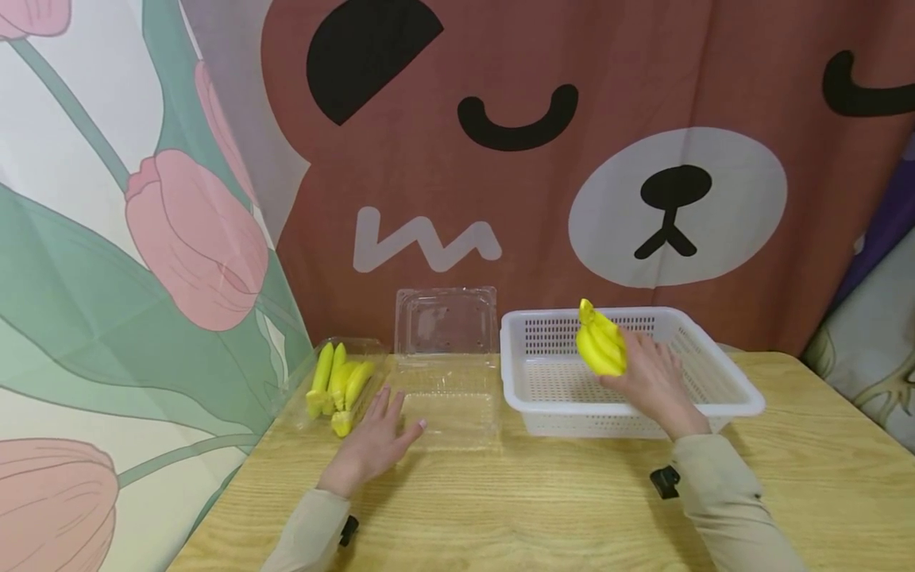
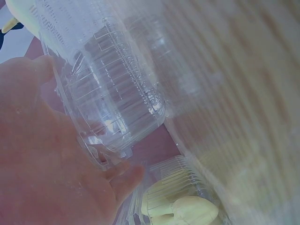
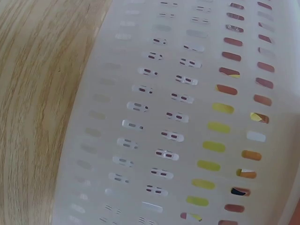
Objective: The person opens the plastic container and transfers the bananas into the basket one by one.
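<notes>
My right hand grips a bunch of yellow bananas, stem end up, over the white slotted basket. In the right wrist view the basket wall hides that hand, and yellow shows through its slots. My left hand lies with extended fingers at the left edge of a transparent plastic box, its lid raised at the back. In the left wrist view, fingers of the hand meet the rim of this box.
Left of the open box, another transparent container holds several yellow bananas. Everything stands on a wood-grain table. A bear-print curtain hangs close behind, and a tulip-print one borders the left side.
</notes>
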`<move>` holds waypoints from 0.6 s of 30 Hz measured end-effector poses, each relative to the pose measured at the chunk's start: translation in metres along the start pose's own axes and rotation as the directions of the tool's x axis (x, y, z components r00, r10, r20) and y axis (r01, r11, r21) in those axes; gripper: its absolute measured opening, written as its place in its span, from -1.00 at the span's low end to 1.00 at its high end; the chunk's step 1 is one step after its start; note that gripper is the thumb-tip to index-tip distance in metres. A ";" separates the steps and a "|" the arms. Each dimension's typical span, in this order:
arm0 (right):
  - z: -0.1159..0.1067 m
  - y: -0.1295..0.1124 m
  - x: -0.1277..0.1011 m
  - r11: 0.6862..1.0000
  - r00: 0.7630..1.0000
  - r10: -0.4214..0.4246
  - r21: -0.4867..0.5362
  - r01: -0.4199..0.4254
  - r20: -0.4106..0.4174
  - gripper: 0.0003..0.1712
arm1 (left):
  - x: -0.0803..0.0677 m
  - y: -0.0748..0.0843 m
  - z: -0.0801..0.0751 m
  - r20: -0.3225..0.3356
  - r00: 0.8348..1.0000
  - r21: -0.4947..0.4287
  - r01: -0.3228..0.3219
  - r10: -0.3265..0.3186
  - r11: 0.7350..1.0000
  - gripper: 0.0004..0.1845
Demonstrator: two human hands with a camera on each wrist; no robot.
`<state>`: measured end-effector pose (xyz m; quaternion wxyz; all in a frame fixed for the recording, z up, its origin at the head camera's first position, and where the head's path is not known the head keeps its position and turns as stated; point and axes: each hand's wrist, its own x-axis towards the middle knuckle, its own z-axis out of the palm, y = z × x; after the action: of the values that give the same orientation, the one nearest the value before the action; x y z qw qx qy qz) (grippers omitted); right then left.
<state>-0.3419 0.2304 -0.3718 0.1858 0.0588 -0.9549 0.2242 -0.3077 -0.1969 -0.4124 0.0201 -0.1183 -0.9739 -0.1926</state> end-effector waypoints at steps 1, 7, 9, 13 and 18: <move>0.000 0.000 0.000 1.000 1.000 0.001 0.001 -0.001 0.006 0.07 | 0.000 0.000 0.000 0.000 1.000 0.001 -0.001 0.001 1.000 -0.13; 0.000 0.000 0.001 1.000 0.999 -0.001 -0.006 0.002 0.033 0.07 | 0.001 -0.002 0.001 -0.003 1.000 0.014 -0.006 0.006 1.000 -0.13; 0.000 0.000 0.002 1.000 0.999 -0.001 -0.011 0.001 0.036 0.07 | 0.002 -0.002 0.001 -0.005 1.000 0.017 -0.007 0.007 1.000 -0.12; 0.000 -0.001 0.003 1.000 0.999 0.005 -0.012 -0.005 0.042 0.08 | 0.002 -0.003 0.001 -0.005 1.000 0.020 -0.008 0.009 1.000 -0.10; 0.000 0.000 0.003 1.000 0.999 0.009 -0.005 -0.008 0.053 0.08 | 0.002 -0.002 0.001 0.002 1.000 0.014 -0.004 0.004 1.000 -0.09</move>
<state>-0.3447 0.2302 -0.3708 0.1597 0.0602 -0.9602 0.2212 -0.3104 -0.1977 -0.4137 0.0205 -0.1204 -0.9750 -0.1855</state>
